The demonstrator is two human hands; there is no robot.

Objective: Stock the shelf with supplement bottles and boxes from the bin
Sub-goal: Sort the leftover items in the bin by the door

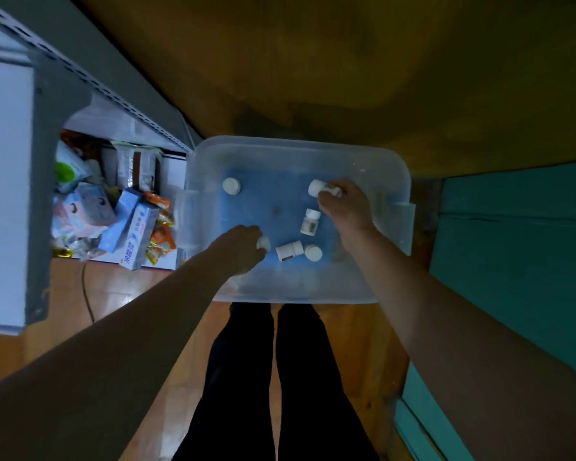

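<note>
**Hands in the bin: two bottles gripped, four left**

Head view. Right hand (345, 202) is down inside the clear plastic bin (393, 171), fingers curled round a white bottle (323, 189) lying on its side near the far right corner; cap end points left and shows clear of the fingers. Left hand (243, 249) is also in the bin, near the left wall, fingers curled over a small white-capped bottle (263, 243); only the cap shows, the body is hidden under the hand.

Loose bottles on the blue bin floor: one upright at far left (231, 186), one lying near the right hand (310, 221), one lying at near centre (290, 250), and one upright just beside it (313, 253). No boxes visible in the bin.

Shelf (90, 91) stands to the left of the bin; its lowest level holds a loose pile of boxes and packets, among them a toothpaste box (138, 239).

Judgement on the step: both grips look set, so lift next.
- Raise straight up, clearing the bin rim before swinging left.
- Right bottle is held sideways; turn it upright on the way so it lands on its base.
- Left grip is near the cap; a lower hold on the body would be more secure.
- Light is dim and the view blurred; labels cannot be read.
</note>
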